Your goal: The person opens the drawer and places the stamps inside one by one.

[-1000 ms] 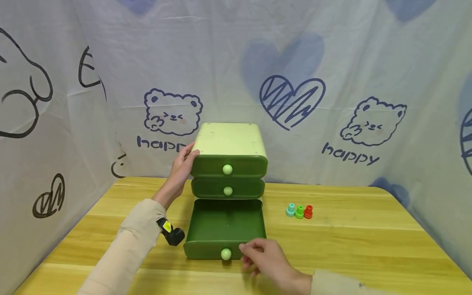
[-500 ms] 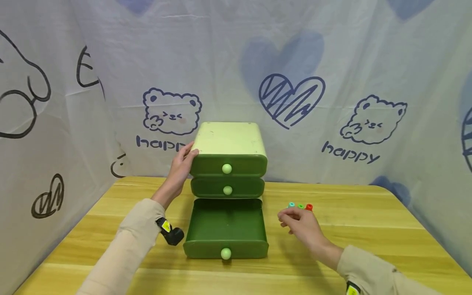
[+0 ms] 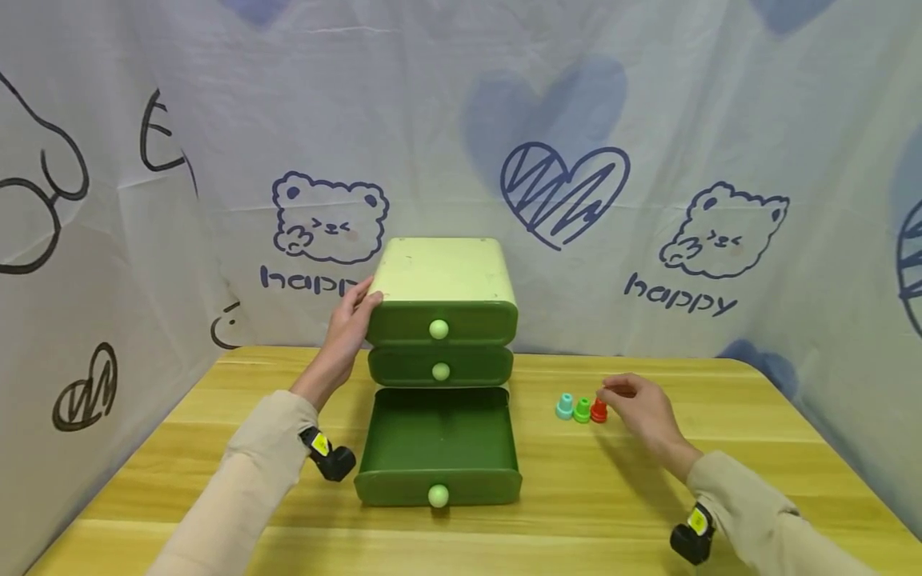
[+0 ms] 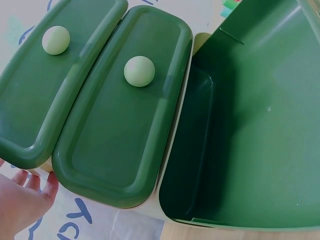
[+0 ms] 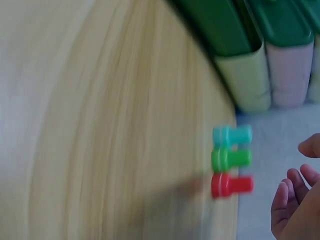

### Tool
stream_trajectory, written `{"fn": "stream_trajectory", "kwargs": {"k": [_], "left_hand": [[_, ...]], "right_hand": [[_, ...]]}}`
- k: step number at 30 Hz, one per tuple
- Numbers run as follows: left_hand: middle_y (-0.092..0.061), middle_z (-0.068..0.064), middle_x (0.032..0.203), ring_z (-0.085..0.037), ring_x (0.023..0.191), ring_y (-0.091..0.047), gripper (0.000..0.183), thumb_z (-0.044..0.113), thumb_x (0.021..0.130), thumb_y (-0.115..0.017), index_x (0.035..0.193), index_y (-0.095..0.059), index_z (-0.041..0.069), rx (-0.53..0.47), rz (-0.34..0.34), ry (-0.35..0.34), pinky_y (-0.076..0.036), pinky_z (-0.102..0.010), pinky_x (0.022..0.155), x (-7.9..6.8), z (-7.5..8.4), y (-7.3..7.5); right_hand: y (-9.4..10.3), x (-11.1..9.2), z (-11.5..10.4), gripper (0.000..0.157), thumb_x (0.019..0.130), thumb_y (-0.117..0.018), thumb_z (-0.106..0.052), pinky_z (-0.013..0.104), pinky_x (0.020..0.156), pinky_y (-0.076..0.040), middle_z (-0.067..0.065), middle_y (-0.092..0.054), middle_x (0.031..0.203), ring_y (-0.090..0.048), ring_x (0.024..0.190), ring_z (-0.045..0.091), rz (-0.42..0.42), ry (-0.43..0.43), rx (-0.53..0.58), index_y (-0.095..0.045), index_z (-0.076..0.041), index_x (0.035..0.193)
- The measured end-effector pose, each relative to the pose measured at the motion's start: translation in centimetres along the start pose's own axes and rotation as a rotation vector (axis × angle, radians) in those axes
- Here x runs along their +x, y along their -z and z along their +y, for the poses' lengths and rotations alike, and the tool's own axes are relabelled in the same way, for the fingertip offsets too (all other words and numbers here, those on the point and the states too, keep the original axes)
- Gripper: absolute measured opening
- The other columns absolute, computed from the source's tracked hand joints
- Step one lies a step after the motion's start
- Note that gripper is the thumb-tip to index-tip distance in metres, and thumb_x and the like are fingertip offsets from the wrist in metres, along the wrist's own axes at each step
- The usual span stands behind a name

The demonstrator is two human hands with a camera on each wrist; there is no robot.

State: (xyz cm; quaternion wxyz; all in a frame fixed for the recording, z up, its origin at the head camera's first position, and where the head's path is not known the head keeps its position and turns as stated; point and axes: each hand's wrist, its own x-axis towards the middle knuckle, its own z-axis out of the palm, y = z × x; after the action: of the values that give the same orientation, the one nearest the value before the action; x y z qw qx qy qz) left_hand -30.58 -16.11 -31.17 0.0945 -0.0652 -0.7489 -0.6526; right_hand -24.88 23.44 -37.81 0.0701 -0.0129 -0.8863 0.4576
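Observation:
A small chest of drawers (image 3: pixel 442 268) has a pale yellow-green top and green fronts with round knobs. Its bottom drawer (image 3: pixel 441 440) is pulled out, with nothing inside; the two drawers above are closed. My left hand (image 3: pixel 349 324) rests against the chest's upper left side, thumb by the top front corner, fingertips at the side in the left wrist view. To the right stand three small stepped pegs in a row: light blue (image 3: pixel 565 406), green (image 3: pixel 582 410) and red (image 3: pixel 599 412). My right hand (image 3: pixel 641 404) hovers right beside the red peg, thumb and fingers apart in the right wrist view.
The wooden table (image 3: pixel 612 512) ends at a back edge just behind the chest. A white cloth (image 3: pixel 446 96) with bear and heart drawings hangs behind and at both sides.
My right hand has left the bottom drawer's front and moved right and away from me, past the pegs to the red one. My left hand stays on the chest; the drawers have not moved.

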Motion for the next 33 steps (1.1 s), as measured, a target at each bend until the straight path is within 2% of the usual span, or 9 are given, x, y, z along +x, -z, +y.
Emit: {"fn": "stream_trajectory", "kwargs": {"k": [3, 9, 14, 18, 26, 33], "left_hand": [[-0.032, -0.015, 0.151, -0.03, 0.132, -0.034, 0.06, 0.029, 0.101, -0.045, 0.153, -0.025, 0.01, 0.003, 0.0, -0.003, -0.029, -0.042, 0.11, -0.1, 0.0, 0.1], [-0.032, -0.014, 0.151, -0.03, 0.132, -0.034, 0.06, 0.029, 0.101, -0.045, 0.153, -0.025, 0.01, 0.003, 0.002, 0.005, -0.029, -0.042, 0.11, -0.3, 0.1, 0.1], [-0.031, -0.015, 0.151, -0.03, 0.132, -0.034, 0.06, 0.03, 0.101, -0.045, 0.154, -0.025, 0.01, 0.01, 0.003, -0.006, -0.03, -0.042, 0.109, -0.2, 0.0, 0.2], [-0.032, -0.015, 0.15, -0.03, 0.132, -0.034, 0.06, 0.031, 0.101, -0.044, 0.154, -0.024, 0.009, 0.021, 0.0, -0.017, -0.03, -0.043, 0.109, -0.1, -0.1, 0.3], [-0.03, -0.015, 0.151, -0.03, 0.132, -0.034, 0.06, 0.032, 0.102, -0.043, 0.154, -0.023, 0.009, 0.02, -0.012, -0.018, -0.029, -0.043, 0.11, -0.2, -0.1, 0.2], [-0.03, -0.014, 0.152, -0.03, 0.133, -0.034, 0.061, 0.032, 0.101, -0.043, 0.154, -0.023, 0.01, 0.022, -0.015, -0.018, -0.028, -0.043, 0.11, -0.1, -0.1, 0.2]], "right_hand": [[0.1, 0.7, 1.1, 0.038, 0.091, -0.065, -0.014, 0.043, 0.086, -0.05, 0.025, -0.063, 0.113, -0.058, 0.103, 0.036, -0.001, 0.02, -0.029, -0.059, 0.011, 0.119], [-0.2, 1.6, 2.8, 0.044, 0.089, -0.066, -0.011, 0.049, 0.09, -0.047, 0.03, -0.057, 0.121, -0.053, 0.11, 0.041, -0.068, 0.001, -0.062, -0.054, 0.014, 0.124], [-0.7, 2.3, 3.7, 0.045, 0.085, -0.068, -0.006, 0.046, 0.083, -0.052, 0.031, -0.058, 0.117, -0.055, 0.105, 0.042, -0.095, 0.022, -0.095, -0.054, 0.015, 0.123], [-1.0, 2.8, 4.2, 0.045, 0.084, -0.069, -0.005, 0.046, 0.084, -0.051, 0.03, -0.06, 0.116, -0.057, 0.103, 0.041, -0.097, 0.026, -0.098, -0.054, 0.016, 0.122], [-1.2, 3.2, 5.0, 0.046, 0.086, -0.07, -0.007, 0.044, 0.084, -0.051, 0.029, -0.06, 0.118, -0.057, 0.106, 0.04, -0.112, -0.035, -0.048, -0.056, 0.014, 0.124], [-1.2, 3.2, 5.2, 0.039, 0.086, -0.069, -0.006, 0.043, 0.081, -0.052, 0.027, -0.063, 0.111, -0.059, 0.101, 0.038, -0.099, -0.017, -0.059, -0.059, 0.013, 0.119]]}}
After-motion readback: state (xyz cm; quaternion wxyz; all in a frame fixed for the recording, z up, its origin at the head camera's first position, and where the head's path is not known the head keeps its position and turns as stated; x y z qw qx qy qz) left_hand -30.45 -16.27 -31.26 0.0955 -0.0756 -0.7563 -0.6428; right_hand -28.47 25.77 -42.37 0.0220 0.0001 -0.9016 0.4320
